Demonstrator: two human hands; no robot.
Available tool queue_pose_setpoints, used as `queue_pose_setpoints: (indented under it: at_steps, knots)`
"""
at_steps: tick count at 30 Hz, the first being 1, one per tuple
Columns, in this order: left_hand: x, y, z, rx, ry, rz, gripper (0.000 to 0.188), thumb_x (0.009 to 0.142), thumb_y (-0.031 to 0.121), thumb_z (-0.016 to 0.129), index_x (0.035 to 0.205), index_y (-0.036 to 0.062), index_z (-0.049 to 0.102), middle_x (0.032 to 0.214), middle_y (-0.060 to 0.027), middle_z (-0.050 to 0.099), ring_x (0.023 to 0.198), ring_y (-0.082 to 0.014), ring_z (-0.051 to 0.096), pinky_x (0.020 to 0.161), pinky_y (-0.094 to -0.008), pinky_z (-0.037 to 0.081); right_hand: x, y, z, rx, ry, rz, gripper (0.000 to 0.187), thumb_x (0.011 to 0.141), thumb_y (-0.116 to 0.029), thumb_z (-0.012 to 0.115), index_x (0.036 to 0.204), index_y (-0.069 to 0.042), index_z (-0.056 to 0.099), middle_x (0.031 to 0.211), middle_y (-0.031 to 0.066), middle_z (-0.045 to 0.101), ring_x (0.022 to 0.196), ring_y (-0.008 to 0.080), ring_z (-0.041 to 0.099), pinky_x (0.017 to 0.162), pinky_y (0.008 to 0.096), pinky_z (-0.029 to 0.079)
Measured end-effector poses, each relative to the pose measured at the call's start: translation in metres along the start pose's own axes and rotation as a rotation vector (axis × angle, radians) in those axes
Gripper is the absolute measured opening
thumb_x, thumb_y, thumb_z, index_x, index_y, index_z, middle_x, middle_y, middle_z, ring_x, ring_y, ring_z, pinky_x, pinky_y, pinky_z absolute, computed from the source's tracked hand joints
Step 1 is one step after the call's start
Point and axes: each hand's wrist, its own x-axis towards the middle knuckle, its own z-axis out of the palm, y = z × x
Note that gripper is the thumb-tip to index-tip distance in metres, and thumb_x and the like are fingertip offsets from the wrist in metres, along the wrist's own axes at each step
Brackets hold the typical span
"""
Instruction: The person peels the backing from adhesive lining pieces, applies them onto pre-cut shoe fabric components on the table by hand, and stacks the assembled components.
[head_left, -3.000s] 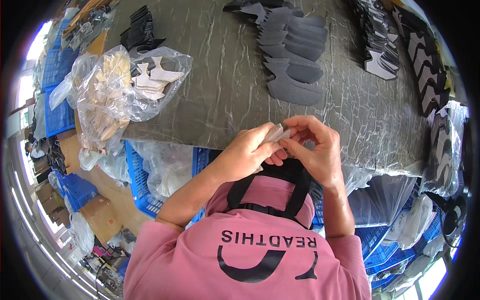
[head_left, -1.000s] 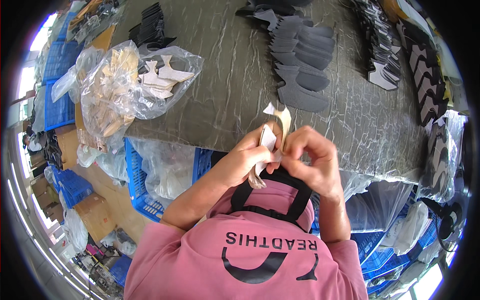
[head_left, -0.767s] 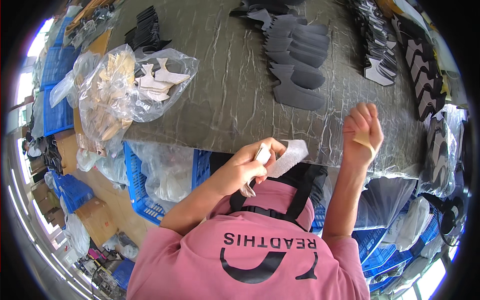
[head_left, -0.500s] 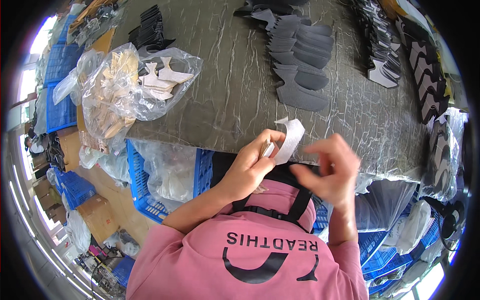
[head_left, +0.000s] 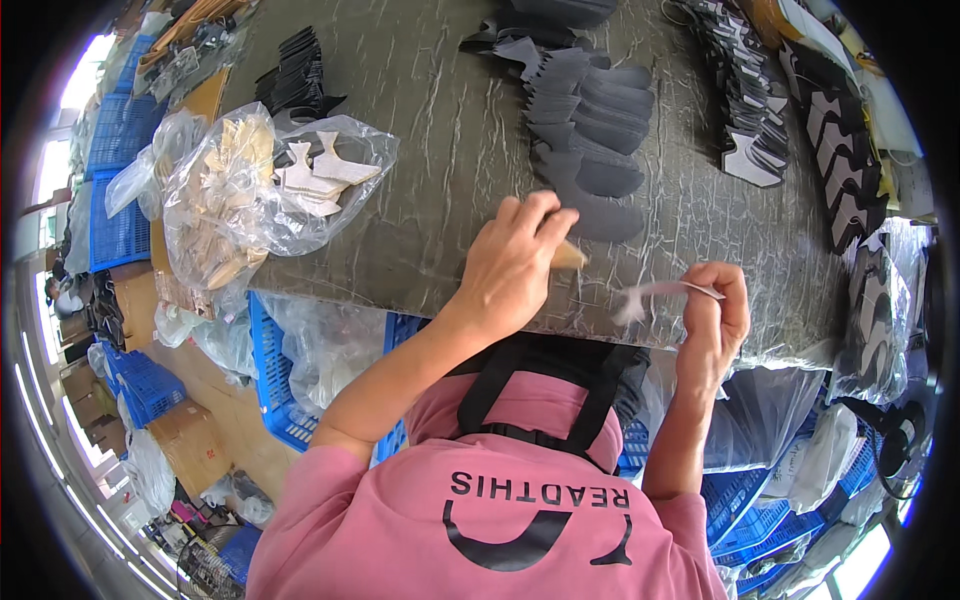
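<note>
Several dark grey cut pieces lie overlapping in a row down the middle of the table. My left hand is over the near end of that row, its fingertips at the edge of the lowest dark piece. Held in its curled fingers are pale cut pieces, with one beige end sticking out; the hand hides the others. To the right, near the table's front edge, my right hand pinches a thin whitish cut piece. This piece hangs curved toward the left, its far end blurred.
A clear plastic bag of beige and pale pieces lies at the table's left. Dark pieces are stacked behind it. Rows of grey-and-black pieces line the right side. A blue crate stands below the front edge.
My right hand has taken the whitish piece from my left hand and moved right with it. My left hand has gone forward to the lowest dark piece, turning palm down.
</note>
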Motion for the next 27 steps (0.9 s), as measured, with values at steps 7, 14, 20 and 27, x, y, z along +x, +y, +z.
queue_pose_setpoints:
  at_steps: [7,14,20,27]
  knots:
    - [-0.05,0.02,-0.012,-0.144,-0.123,-0.07,0.055,0.071,-0.012,0.057,0.124,0.0041,0.059,0.12,-0.0138,0.052,0.086,-0.0261,0.056,0.079,-0.0365,0.05,-0.015,0.006,-0.018,0.151,-0.146,0.275,0.007,0.089,-0.002,0.062,0.096,-0.001,0.064,0.091,-0.0002,0.062,0.081,0.0036,0.051,0.072,0.0182,0.039]
    - [-0.042,0.015,-0.023,-0.924,-0.073,-0.446,0.027,0.092,0.004,0.055,0.118,0.0039,0.05,0.107,-0.0059,0.05,0.073,-0.0066,0.046,0.066,-0.022,0.04,-0.028,0.006,0.01,0.252,-0.125,0.424,0.006,0.089,-0.001,0.065,0.094,-0.002,0.063,0.079,-0.007,0.056,0.067,-0.0019,0.043,0.057,0.0157,0.031]
    - [-0.036,0.013,-0.014,-1.074,-0.122,-0.594,0.014,0.095,0.005,0.055,0.106,0.0073,0.048,0.087,0.0011,0.048,0.072,-0.0055,0.044,0.065,-0.0227,0.038,-0.037,0.012,0.022,0.173,-0.168,0.344,0.012,0.088,0.001,0.066,0.099,-0.001,0.062,0.072,-0.0098,0.049,0.06,-0.0027,0.034,0.053,0.0165,0.026]
    - [-0.034,0.012,-0.008,-1.029,-0.111,-0.612,0.017,0.095,0.002,0.053,0.109,0.0079,0.047,0.089,-0.0017,0.054,0.072,-0.0063,0.051,0.062,-0.0224,0.044,-0.042,0.014,0.019,0.023,-0.183,0.28,0.013,0.087,0.0,0.067,0.1,-0.002,0.065,0.071,-0.0084,0.049,0.057,-0.0017,0.032,0.05,0.0187,0.025]
